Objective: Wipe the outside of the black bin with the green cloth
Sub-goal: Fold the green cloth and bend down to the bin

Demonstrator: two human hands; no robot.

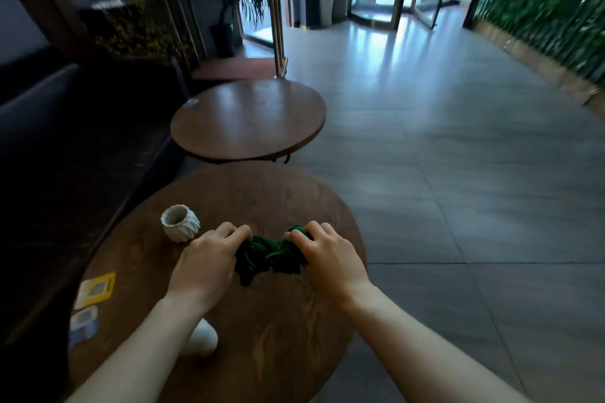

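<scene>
1. Progress: early stage, judging by layout. The green cloth (268, 253) lies bunched on the near round wooden table (262, 321), btwn both hands. No wiping of any bin shows.
2. Left hand (206, 258): fingers curled down, pinching the cloth's left edge against the tabletop.
3. Right hand (327, 255): fingers curled likewise, pinching the cloth's right edge. Both hands touch the cloth; it looks gathered or being spread, can't tell which.
4. Black bin: not clearly in view. A dark upright container (222, 39) stands far off by the doorway w/ a plant in it, so prob. a planter, not the bin. Too dim to be sure.
5. Left to do, as I judge it: lift the cloth, find and reach the bin, wipe its outer walls all round. So approx. the whole task remains.
6. Other items on the near table: a white faceted ceramic cup (180, 223) just beside the left hand, a white rounded object (203, 340) partly hidden under the left forearm, a yellow-bordered card (95, 289) and a blue-white card (83, 324) at the left edge.
7. Writing/labels: both cards seem to carry a square code-like print, but it's blurred; no text readable. No brands visible. A 2nd round table (248, 121) behind has a small sticker, unreadable.
</scene>
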